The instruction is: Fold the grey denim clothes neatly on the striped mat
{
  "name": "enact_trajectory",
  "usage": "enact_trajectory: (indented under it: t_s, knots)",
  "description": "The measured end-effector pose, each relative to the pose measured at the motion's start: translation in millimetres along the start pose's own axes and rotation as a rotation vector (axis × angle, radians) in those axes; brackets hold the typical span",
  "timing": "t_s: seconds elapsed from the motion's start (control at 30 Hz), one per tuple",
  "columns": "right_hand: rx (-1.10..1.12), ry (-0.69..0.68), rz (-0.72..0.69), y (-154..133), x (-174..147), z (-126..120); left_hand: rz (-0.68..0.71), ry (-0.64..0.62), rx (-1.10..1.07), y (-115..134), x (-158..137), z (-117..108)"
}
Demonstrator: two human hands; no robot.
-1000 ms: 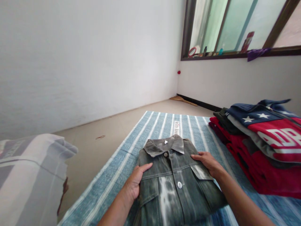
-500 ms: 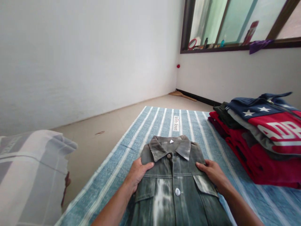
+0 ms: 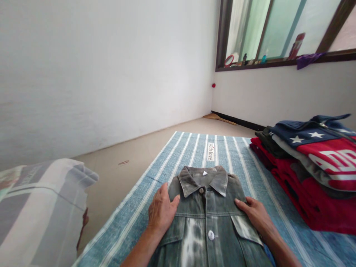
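A grey-green, bleached-look denim jacket (image 3: 219,218) lies folded and buttoned, collar away from me, on a blue-and-white striped cloth (image 3: 139,189). At its left shoulder edge is my left hand (image 3: 162,209), fingers stretched and thumb apart, resting against the side without closing on it. My right hand (image 3: 254,213) has its thumb on top of the jacket's right edge and the other fingers along the side, partly hidden. The lower part of the jacket runs out of view.
To the right stands a stack of folded clothes (image 3: 308,185), topped by a navy, red and white garment with stars. A grey-and-white checked bundle (image 3: 47,211) sits at the left. Behind are a white wall (image 3: 111,66) and a window sill (image 3: 278,65) with small items.
My left hand has loosened from the jacket's edge, its fingers now raised and spread. The right hand stays at its edge. The view has tipped slightly upward.
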State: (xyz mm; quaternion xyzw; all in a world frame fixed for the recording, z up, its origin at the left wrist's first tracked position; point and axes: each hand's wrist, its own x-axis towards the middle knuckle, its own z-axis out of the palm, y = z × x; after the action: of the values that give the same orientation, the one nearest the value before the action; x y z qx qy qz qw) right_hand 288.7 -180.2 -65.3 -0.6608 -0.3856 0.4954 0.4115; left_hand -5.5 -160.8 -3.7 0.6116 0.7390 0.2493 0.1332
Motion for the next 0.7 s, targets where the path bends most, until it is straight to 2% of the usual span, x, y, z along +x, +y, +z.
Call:
enact_trajectory:
  t_s: [0.07, 0.1, 0.23, 0.33, 0.4, 0.53, 0.7]
  knots:
    - [-0.082, 0.02, -0.046, -3, -1, -1, 0.186, 0.061, 0.057, 10, -11, -4]
    - [-0.15, 0.031, -0.071, -5, -2, -2, 0.264, 0.037, 0.06, 17, -16, -5]
    - [-0.613, 0.179, -0.127, -21, -14, -6, 0.41, -0.251, 0.085, 46, -32, -2]
    - [-0.899, 0.271, -0.267, -44, -28, 0, 0.466, -0.369, 0.136, 59, -37, 5]
    - [-1.001, 0.197, -0.369, -63, -34, 10, 0.51, -0.39, 0.165, 63, -40, 11]
    - [-1.165, -0.024, -0.447, -98, -27, 45, 0.516, -0.351, 0.182, 60, -49, 20]
    - [-1.268, -0.156, -0.526, -108, -4, 82, 0.505, -0.315, 0.08, 50, -54, 27]
